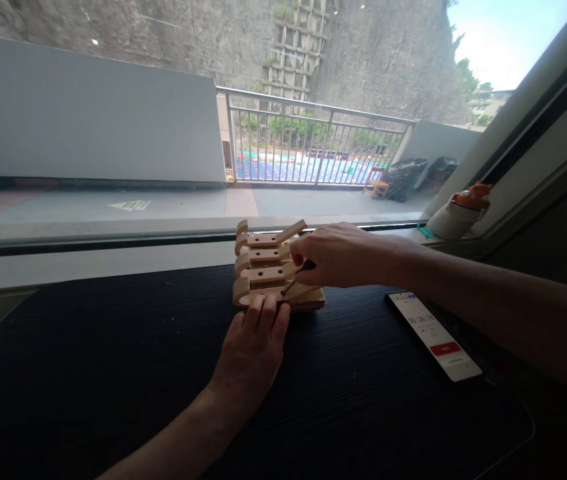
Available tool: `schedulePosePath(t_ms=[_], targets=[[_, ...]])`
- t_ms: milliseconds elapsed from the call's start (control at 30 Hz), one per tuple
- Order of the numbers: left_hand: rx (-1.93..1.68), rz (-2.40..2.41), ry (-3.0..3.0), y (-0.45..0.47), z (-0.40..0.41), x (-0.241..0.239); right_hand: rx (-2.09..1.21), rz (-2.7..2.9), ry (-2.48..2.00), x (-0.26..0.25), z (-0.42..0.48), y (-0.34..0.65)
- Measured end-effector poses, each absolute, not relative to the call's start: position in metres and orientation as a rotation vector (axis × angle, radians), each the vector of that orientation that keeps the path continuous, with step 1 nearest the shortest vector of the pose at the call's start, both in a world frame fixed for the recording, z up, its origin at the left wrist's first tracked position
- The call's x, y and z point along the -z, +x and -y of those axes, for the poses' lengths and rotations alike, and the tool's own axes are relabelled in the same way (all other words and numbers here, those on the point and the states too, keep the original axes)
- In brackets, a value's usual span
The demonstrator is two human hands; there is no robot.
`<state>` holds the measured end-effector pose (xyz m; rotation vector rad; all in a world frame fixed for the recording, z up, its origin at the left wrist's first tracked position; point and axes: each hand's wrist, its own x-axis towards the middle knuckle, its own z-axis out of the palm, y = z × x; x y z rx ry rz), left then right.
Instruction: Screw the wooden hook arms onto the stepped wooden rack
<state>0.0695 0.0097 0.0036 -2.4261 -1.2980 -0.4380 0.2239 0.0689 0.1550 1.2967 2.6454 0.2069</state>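
A wooden assembly [263,267] of several stacked, slanted slats with round holes stands on the black table [113,373] near the window. My left hand [256,347] lies against its near edge, fingers resting on the lowest slat and holding it steady. My right hand [336,257] reaches in from the right, fingers closed around a small dark-handled screwdriver [296,281] whose thin metal tip points down-left into the lower slats.
A smartphone [433,333] with a lit timer screen lies on the table to the right. A white object with an orange figure [460,210] sits on the window sill at right. The window ledge runs just behind the wooden piece.
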Motion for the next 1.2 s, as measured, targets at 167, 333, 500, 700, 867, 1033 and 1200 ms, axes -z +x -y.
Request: schedulePosePath(t_ms=[167, 333, 500, 700, 867, 1033, 1200], targets=[[0.421, 1.286, -2.433, 0.069, -0.010, -0.002, -0.040, -2.774, 1.129, -0.166, -0.072, 0.227], [0.415, 1.293, -2.432, 0.068, -0.009, -0.002, -0.070, -2.734, 1.085, -0.166, -0.069, 0.216], [0.404, 1.299, -2.441, 0.068, -0.009, -0.003, -0.265, -2.630, 1.182, -0.161, -0.068, 0.209], [0.402, 1.308, -2.441, 0.068, -0.008, -0.004, -0.289, -2.587, 1.311, -0.162, -0.068, 0.212], [0.407, 1.288, -2.445, 0.067, -0.008, -0.005, -0.186, -2.627, 1.230, -0.172, -0.057, 0.211], [0.410, 1.305, -2.437, 0.068, -0.009, -0.005, -0.159, -2.658, 1.124, -0.174, -0.054, 0.207], [0.398, 1.308, -2.458, 0.069, -0.009, -0.004, -0.139, -2.684, 1.184, -0.167, -0.059, 0.213]])
